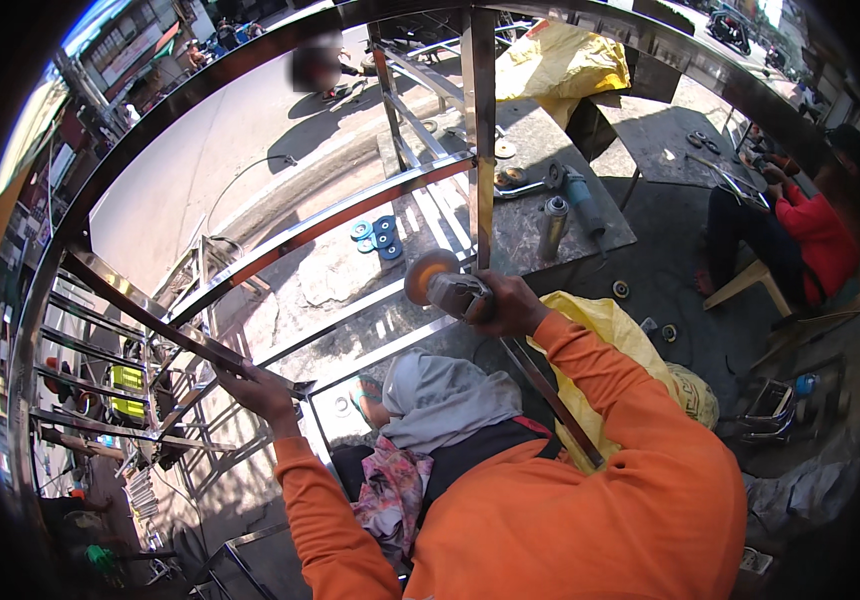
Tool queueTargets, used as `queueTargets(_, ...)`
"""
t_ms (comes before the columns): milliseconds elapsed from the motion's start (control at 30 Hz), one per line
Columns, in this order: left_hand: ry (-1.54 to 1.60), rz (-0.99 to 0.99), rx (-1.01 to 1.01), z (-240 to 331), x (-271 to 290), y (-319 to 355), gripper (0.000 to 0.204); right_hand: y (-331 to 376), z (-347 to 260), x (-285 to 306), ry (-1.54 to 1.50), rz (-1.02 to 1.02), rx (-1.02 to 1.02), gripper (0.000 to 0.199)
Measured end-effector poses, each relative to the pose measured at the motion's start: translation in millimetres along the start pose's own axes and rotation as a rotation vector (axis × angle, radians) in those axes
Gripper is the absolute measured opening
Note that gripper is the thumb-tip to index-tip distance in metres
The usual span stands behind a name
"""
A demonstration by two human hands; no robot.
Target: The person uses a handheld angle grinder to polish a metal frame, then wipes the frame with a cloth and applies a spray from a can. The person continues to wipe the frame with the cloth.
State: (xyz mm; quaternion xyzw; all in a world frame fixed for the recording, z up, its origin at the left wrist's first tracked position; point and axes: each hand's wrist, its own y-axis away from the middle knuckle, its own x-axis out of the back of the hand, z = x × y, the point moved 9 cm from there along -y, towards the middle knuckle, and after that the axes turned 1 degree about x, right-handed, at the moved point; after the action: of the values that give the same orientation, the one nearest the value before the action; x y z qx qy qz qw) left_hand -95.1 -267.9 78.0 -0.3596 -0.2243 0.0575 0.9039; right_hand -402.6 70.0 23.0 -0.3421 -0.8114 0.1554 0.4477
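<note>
In my right hand [512,306] is an angle grinder [462,296], my fingers wrapped round its body. Its round brown disc [432,276] is tilted, close to an upright tube [483,130] of a shiny metal frame. I cannot tell whether the disc touches the metal. To the left, my left hand [262,396] grips a slanting metal tube [150,318] of the same frame. A crossbar [335,212] runs between the two sides of the frame. A grey cloth [450,395] and a pink patterned cloth [392,492] lie over my lap.
Blue discs [382,238] lie on the worktop beyond the frame. A second grinder [578,198] and a spray can [552,228] stand farther right. Yellow sacking [590,370] lies beside my right arm. A person in red [818,240] sits at the right, near a small table [662,140].
</note>
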Motion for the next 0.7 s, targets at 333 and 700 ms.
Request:
queueTargets(333,0.34,-0.481,-0.347,109.7,7.8,134.0,0.015,56.7,-26.3,-25.0,-0.479,-0.468,-0.421,0.06)
queueTargets(700,0.472,-1.192,-0.878,278.0,-9.4,313.7,0.08,157.5,16.7,-9.6,-1.34,0.28,-1.207,0.044)
